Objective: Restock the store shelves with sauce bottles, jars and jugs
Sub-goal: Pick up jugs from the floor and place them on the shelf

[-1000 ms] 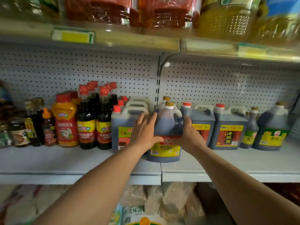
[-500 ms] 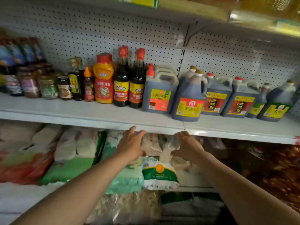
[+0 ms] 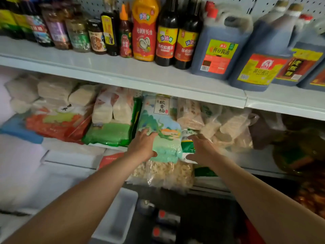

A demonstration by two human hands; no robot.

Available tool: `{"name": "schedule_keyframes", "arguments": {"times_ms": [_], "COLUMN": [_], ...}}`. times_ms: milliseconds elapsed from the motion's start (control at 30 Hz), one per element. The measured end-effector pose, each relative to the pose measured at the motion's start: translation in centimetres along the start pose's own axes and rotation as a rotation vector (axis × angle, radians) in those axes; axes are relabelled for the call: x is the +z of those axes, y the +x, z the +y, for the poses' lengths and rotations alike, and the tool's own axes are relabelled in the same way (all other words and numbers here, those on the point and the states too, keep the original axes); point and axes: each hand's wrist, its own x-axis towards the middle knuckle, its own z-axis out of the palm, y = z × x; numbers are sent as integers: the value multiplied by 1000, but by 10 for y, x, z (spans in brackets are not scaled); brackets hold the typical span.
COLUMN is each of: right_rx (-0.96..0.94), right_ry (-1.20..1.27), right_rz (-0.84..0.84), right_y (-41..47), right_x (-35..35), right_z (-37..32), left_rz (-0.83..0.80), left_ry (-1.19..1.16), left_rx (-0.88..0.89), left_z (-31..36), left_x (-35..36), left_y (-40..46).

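Sauce bottles, jars and jugs are lined up along the white upper shelf (image 3: 123, 73), which runs across the top of the view. At its right end a dark jug with a red and yellow label (image 3: 260, 67) is set nearest the shelf edge, and just left of it a second dark jug with a green and red label (image 3: 218, 50) is placed slightly further back. Two dark bottles with red and yellow labels (image 3: 174, 43) are seen next, then an orange squeeze bottle (image 3: 144, 32), and beyond that a row of smaller bottles and jars (image 3: 77, 32), blurred towards the left.

Both hands are held out below this shelf, in front of the lower shelf, where bagged goods are stacked. The left hand (image 3: 142, 146) is seen with fingers relaxed and slightly spread, held over the lower left part of a pale green rice bag (image 3: 161, 124); whether it touches the bag cannot be told. The right hand (image 3: 202, 149) is likewise held with fingers spread and nothing grasped, over a green and white bag (image 3: 189, 147) just beside the rice bag. Neither hand is in contact with any bottle or jug.

Clear bags of pale dried goods (image 3: 228, 127) are seen to the right of the hands, and a white tray (image 3: 116, 219) lies low down between the forearms
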Motion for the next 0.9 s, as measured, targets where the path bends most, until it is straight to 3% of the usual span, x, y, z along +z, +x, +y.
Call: {"name": "schedule_keyframes", "arguments": {"times_ms": [233,600,900], "right_rx": [-57,-112,59], "right_ry": [-17,6,221], "right_rz": [-151,-368,-434], "right_y": [45,96,140], "right_x": [93,360,565], "right_z": [11,34,54], "left_rz": [-88,-282,-333], "left_ry": [-33,-167,-262], "left_rx": [-119,-270,-281], "left_z": [-33,-135,-226], "left_x": [95,332,521], "left_y": [17,38,72]}}
